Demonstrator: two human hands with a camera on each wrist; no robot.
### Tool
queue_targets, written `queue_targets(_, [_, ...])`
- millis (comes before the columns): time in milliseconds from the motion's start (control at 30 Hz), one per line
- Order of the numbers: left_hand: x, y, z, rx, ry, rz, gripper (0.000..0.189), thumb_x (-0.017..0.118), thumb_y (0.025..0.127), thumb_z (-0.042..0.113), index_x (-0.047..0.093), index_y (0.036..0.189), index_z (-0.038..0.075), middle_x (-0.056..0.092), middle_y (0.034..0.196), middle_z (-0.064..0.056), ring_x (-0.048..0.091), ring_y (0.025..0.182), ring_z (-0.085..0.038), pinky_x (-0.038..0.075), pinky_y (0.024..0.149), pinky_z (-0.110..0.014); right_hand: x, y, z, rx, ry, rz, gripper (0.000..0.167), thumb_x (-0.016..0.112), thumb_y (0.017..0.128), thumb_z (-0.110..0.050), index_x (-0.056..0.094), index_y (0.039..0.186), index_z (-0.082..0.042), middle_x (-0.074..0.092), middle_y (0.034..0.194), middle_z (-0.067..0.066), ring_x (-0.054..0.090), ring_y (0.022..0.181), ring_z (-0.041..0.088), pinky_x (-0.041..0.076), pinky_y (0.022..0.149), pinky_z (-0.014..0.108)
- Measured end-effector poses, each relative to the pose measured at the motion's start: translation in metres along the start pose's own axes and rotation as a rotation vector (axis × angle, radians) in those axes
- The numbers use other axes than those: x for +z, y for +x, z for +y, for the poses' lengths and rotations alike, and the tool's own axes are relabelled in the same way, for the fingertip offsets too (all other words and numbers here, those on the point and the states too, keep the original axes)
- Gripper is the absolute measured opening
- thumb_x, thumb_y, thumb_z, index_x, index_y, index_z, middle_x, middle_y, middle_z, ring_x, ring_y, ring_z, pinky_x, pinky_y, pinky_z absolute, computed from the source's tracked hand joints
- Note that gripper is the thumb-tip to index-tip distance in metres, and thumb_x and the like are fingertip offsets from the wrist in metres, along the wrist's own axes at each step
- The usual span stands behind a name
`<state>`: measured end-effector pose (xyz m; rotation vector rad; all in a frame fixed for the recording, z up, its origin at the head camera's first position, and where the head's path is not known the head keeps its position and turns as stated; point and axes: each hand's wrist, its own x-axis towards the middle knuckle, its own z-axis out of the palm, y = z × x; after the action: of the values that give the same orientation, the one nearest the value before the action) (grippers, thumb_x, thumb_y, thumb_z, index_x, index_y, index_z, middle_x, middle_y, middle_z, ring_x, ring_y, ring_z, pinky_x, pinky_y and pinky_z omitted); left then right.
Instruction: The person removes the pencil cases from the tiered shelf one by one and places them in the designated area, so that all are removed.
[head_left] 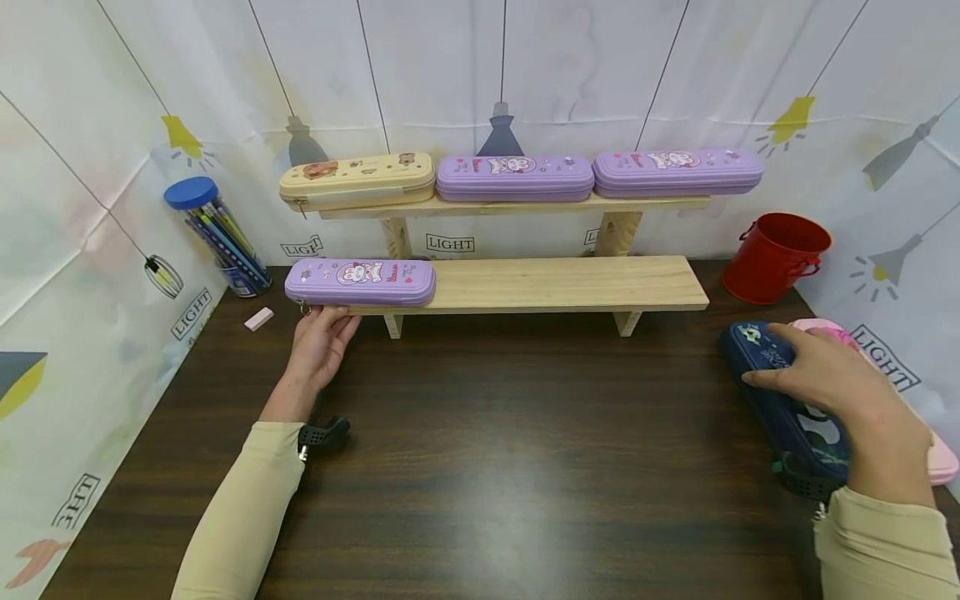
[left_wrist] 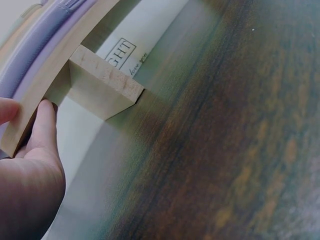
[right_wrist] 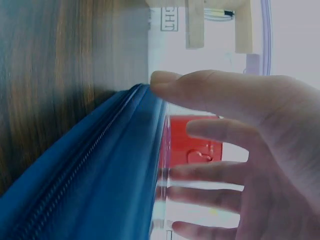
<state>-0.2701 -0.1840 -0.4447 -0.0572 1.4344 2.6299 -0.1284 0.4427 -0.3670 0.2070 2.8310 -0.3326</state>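
Observation:
At the left end of the lower wooden shelf board point(head_left: 555, 283), my left hand point(head_left: 318, 350) pinches the board's edge. The left wrist view has one finger against the front of the board point(left_wrist: 62, 52) and another beneath it. Just above those fingers a purple pencil case point(head_left: 360, 283) lies on that shelf. My right hand point(head_left: 847, 379) hovers over a dark blue pencil case point(head_left: 780, 408), fingers spread. In the right wrist view the thumb tip is at the blue case's point(right_wrist: 115, 165) edge; whether it touches, I cannot tell. Partly hidden behind the right hand lies a pink case point(head_left: 941, 462).
On the upper shelf point(head_left: 495, 207) sit a cream pencil case point(head_left: 360, 182) and two purple ones point(head_left: 517, 179). A red bucket point(head_left: 772, 258) stands back right. At the left are a blue-lidded pencil tube point(head_left: 217, 233) and a small pink eraser-like block point(head_left: 258, 319).

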Motion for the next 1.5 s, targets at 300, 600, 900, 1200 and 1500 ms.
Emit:
queue_targets(300, [-0.004,0.0,0.001,0.008,-0.006,-0.003,0.052,0.041,0.102,-0.003,0.028,0.151,0.011,0.051,0.138,-0.003,0.059,0.123,-0.009,0.041,0.113,-0.028,0.002,0.012,-0.028,-0.093,0.037,0.062,0.101,0.07,0.084,-0.058,0.026,0.154,0.0,0.028,0.146,0.043,0.027,0.128,0.063,0.032,0.096,0.082])
queue_targets(600, [-0.006,0.0,0.0,0.014,-0.03,0.0,0.05,0.041,0.102,-0.004,0.029,0.149,0.011,0.058,0.128,-0.001,0.064,0.113,-0.007,0.043,0.112,-0.028,0.003,0.022,-0.077,-0.215,0.059,0.157,0.094,0.074,0.084,-0.049,0.029,0.154,-0.005,0.033,0.148,0.037,0.032,0.132,0.056,0.029,0.104,0.08])
queue_targets(900, [-0.007,0.0,0.003,0.015,-0.014,0.007,0.052,0.04,0.102,-0.003,0.029,0.151,0.01,0.059,0.128,-0.001,0.063,0.115,-0.008,0.047,0.108,-0.026,0.004,0.024,-0.106,-0.209,-0.028,0.247,0.087,0.074,0.083,-0.048,0.038,0.152,-0.011,0.039,0.144,0.034,0.041,0.123,0.055,0.037,0.095,0.08])
queue_targets(1200, [-0.002,0.003,0.002,0.024,-0.016,0.006,0.051,0.04,0.102,-0.003,0.03,0.15,0.01,0.057,0.129,-0.002,0.063,0.114,-0.008,0.046,0.109,-0.027,0.007,0.037,-0.149,-0.353,0.057,0.216,0.077,0.075,0.086,-0.036,0.04,0.151,-0.015,0.039,0.152,0.026,0.038,0.136,0.048,0.036,0.107,0.074])
queue_targets(1500, [-0.001,0.004,-0.003,0.024,-0.01,0.01,0.051,0.039,0.103,-0.003,0.03,0.151,0.01,0.057,0.13,-0.002,0.062,0.116,-0.008,0.045,0.111,-0.028,0.026,0.064,-0.196,-0.537,0.152,0.253,0.07,0.076,0.088,-0.032,0.046,0.148,-0.017,0.043,0.15,0.015,0.04,0.139,0.039,0.037,0.114,0.063])
